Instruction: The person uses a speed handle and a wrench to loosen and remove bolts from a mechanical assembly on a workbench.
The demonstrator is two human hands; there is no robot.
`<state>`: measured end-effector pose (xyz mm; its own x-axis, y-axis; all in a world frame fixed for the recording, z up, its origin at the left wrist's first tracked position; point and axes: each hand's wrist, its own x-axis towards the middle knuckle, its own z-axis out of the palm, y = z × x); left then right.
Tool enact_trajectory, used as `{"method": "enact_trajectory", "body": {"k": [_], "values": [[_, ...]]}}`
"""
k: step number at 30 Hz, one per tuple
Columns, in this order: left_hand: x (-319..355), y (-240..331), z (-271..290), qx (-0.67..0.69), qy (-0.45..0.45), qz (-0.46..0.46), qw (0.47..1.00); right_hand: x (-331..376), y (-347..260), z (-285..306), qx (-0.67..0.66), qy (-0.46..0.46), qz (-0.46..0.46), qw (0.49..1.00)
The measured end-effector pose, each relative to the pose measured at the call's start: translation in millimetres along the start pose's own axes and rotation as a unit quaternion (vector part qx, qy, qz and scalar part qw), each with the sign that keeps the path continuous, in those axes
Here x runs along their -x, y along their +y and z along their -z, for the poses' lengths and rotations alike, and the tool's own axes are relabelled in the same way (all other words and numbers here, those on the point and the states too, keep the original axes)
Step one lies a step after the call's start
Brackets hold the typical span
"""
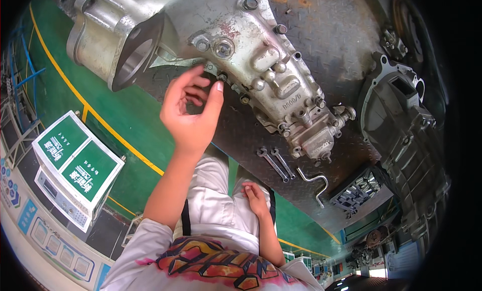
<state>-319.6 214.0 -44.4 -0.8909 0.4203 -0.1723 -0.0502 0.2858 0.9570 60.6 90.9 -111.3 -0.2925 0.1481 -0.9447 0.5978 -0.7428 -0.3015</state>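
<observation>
My left hand (193,110) is raised at the near edge of a silver metal gearbox housing (241,45). Its thumb and curled fingers stand apart, with a gap between them and nothing visibly held. The thumb tip is right by a bolt (222,77) on the housing's flange; whether they touch I cannot tell. My right hand (256,198) hangs low in front of my thigh, its fingers loosely bent and apart, holding nothing. More bolts, such as a large hex bolt (250,4), sit along the housing's far edge.
The housing lies on a dark steel-plate bench (346,55). Two wrenches (273,164), a bent crank-shaped bar (316,184) and a socket tray (354,193) lie near its front edge. Another gearbox casing (396,105) stands right. A white cabinet (78,165) stands on the green floor, left.
</observation>
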Motion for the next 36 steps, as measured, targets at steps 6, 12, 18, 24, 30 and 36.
{"method": "enact_trajectory", "body": {"k": [6, 12, 18, 24, 30, 36], "values": [[-2.7, -12.9, -6.7, -0.099, 0.044, -0.190, 0.976, -1.9, -5.5, 0.1, -0.024, 0.001, 0.017, 1.000], [1.1, -2.6, -13.9, -0.133, 0.060, -0.213, 0.966, 0.5, -1.1, 7.3, -0.047, -0.015, 0.041, 0.998], [6.2, 11.7, -10.5, -0.206, 0.062, -0.224, 0.950, 19.9, -5.5, 24.2, -0.057, 0.010, 0.091, 0.994], [10.0, 30.5, -4.6, -0.274, 0.058, -0.187, 0.941, 46.3, -2.7, 55.3, -0.185, 0.103, 0.133, 0.968], [11.2, 35.4, -12.2, -0.293, -0.002, -0.179, 0.939, 84.5, 105.9, 85.3, -0.237, 0.332, 0.114, 0.906], [1.9, 11.9, 15.0, -0.227, -0.054, -0.269, 0.934, 102.2, 223.7, 17.8, -0.108, 0.364, 0.021, 0.925]]}}
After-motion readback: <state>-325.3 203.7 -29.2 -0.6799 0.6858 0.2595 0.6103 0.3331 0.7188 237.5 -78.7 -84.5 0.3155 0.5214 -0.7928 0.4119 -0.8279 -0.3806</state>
